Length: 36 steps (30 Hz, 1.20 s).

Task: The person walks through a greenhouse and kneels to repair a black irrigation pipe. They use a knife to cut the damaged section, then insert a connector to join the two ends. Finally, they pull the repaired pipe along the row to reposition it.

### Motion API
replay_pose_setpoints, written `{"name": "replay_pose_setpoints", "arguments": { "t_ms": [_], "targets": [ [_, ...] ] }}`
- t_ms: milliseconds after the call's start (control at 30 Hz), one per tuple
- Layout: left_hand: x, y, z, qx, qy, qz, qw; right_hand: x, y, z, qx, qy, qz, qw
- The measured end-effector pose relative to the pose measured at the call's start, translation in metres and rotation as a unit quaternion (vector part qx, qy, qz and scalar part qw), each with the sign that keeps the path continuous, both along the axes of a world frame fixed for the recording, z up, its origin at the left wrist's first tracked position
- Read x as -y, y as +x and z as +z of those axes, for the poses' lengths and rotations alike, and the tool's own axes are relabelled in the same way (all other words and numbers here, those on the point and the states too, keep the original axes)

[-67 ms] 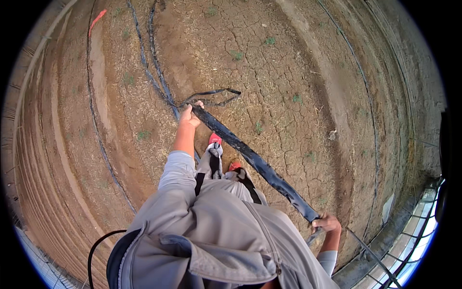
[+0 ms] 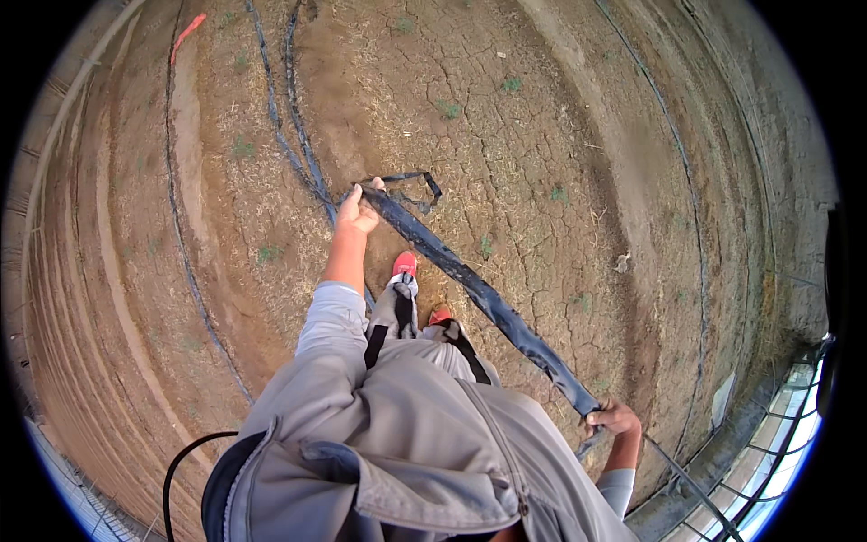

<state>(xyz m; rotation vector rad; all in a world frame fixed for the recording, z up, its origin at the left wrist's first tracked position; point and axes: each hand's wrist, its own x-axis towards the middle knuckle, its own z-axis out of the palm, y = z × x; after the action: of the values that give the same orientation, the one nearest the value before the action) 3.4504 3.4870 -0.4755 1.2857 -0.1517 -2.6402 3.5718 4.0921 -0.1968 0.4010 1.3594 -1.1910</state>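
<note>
Left hand (image 2: 357,215) barely shifted, right hand (image 2: 614,420), flat black tape (image 2: 479,291) stretched between

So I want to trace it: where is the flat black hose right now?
In the head view the flat black hose stretches across the cracked soil, from the left hand to the right hand, passing the red shoes.

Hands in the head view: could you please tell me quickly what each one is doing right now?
Left hand: closed on the flat black irrigation tape, near its front end.
Right hand: closed on the same tape, farther back.
</note>
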Motion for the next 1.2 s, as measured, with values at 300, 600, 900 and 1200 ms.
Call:
{"name": "replay_pose_setpoints", "arguments": {
  "t_ms": [300, 600, 900, 1200],
  "targets": [
    [0.131, -0.082, 0.149, -0.269, -0.089, -0.165, 0.945, 0.030, -0.086, -0.069, -0.013, 0.035, 0.182, 0.983],
    [0.201, -0.108, 0.152, -0.092, -0.188, 0.021, 0.978, 0.036, -0.093, -0.069, -0.002, 0.124, 0.179, 0.976],
    [0.252, -0.155, 0.154, -0.152, -0.199, 0.022, 0.968, 0.148, -0.098, -0.045, 0.054, 0.012, 0.110, 0.992],
    [0.304, -0.188, 0.109, -0.114, -0.226, -0.014, 0.967, 0.157, -0.096, -0.081, 0.057, -0.103, -0.085, 0.989]
  ]
}}
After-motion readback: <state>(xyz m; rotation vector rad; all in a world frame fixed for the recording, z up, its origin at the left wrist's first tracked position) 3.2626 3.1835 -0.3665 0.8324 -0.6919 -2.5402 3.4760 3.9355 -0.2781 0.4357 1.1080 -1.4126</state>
